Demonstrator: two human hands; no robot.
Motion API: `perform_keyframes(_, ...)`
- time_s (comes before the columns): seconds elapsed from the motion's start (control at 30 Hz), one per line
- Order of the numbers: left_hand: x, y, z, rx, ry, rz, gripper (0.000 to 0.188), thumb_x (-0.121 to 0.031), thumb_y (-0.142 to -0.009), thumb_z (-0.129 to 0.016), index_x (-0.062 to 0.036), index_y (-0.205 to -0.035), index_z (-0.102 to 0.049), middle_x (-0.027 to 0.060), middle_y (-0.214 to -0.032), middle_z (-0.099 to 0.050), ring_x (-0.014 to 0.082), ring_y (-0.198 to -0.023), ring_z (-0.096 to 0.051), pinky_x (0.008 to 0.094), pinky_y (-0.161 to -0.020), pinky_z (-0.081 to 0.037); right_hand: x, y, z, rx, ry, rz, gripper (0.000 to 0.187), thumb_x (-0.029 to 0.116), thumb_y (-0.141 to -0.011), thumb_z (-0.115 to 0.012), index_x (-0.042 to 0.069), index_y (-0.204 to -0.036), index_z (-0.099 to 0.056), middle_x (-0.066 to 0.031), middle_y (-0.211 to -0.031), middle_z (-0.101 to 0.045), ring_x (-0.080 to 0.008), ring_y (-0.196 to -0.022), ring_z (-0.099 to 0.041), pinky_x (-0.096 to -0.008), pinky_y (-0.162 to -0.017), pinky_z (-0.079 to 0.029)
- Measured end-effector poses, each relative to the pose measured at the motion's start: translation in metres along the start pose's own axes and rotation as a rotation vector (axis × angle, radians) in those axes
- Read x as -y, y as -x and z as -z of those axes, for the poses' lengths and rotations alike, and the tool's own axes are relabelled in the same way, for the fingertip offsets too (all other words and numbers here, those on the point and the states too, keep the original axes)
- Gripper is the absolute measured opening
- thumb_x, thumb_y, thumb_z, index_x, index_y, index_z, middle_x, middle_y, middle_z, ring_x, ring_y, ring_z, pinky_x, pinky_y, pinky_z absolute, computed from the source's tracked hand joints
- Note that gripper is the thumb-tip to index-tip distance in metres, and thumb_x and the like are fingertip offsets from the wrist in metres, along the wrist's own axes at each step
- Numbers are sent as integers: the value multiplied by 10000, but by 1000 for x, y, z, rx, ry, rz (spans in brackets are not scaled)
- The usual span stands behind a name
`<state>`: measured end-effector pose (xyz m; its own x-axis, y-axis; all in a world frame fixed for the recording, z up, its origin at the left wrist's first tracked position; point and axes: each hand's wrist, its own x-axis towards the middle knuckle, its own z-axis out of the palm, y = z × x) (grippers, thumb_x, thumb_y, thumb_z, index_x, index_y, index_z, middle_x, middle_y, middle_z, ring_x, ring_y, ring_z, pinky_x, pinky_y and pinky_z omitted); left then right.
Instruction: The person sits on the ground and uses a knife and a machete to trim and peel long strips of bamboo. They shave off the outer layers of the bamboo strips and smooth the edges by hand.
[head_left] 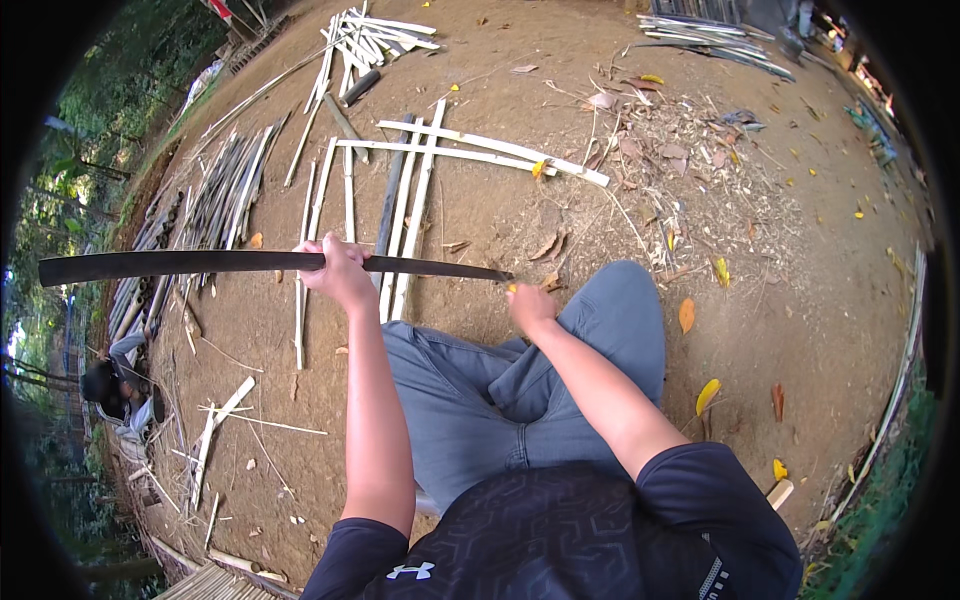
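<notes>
- Head view, middle of the frame: the left hand (335, 268) is clenched around a long dark flat bamboo strip (180, 264). The strip lies almost level across the picture, with its long axis from the far left edge to the centre.
- The grip sits past the strip's midpoint, so the longer part sticks out to the left of this hand and only a short, narrowing part runs to the right.
- The right hand (530, 305) is just at the thin right end of the strip, a little lower in the frame. It looks closed around something small with a yellowish piece (512, 288) showing at it, but I cannot tell what this is, or if the fingers really press the strip.
- So the strip's tip points straight at the right hand, and this hand is the nearer one to the tip.
- Below both hands are the person's knees in grey-blue trousers (560, 370).
- Upper middle: pale split bamboo slats (470, 150) lie crossed on the brown earth ground (800, 300).
- Left side: a bundle of grey bamboo strips (220, 195); lower left, another person (115, 385) is sitting.
</notes>
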<state>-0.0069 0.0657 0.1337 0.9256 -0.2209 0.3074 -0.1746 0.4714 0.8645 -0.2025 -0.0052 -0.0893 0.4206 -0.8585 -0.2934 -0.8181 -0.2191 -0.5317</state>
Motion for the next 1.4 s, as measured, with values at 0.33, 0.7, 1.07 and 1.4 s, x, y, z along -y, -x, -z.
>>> perform_keyframes(0.33,-5,7,-6,8,-2,5,284,58,-883,-498,-139,-849,-297,2,-572,-385,98,-450,-376,321,-469,-412,-23,-24,-26,16,77,-94,222,178,-905,-554,65,-986,-727,-200,-1006,-716,-351,-947,-706,-459,-812,-561)
perform_keyframes(0.7,1,5,-6,28,-18,-38,277,55,-894,-490,-135,-853,-293,11,-557,-380,104,-446,-388,326,-471,-419,-40,-36,-50,-14,61,-129,313,322,-947,-564,45,-978,-707,-178,-900,-722,-355,-859,-713,-457,-734,-569)
perform_keyframes(1.07,3,-5,20,-26,-47,-72,306,101,-838,-447,-138,-763,-271,8,-501,-370,102,-416,-375,309,-419,-416,27,14,-5,-155,-65,168,293,334,-956,-558,54,-981,-638,-183,-852,-717,-358,-791,-714,-483,-680,-563)
perform_keyframes(1.4,-4,8,-1,-26,-36,-26,285,65,-850,-469,-130,-783,-272,10,-573,-387,101,-441,-385,316,-459,-434,46,53,48,-21,-204,175,306,323,-973,-553,38,-978,-665,-167,-793,-705,-320,-695,-707,-455,-609,-555)
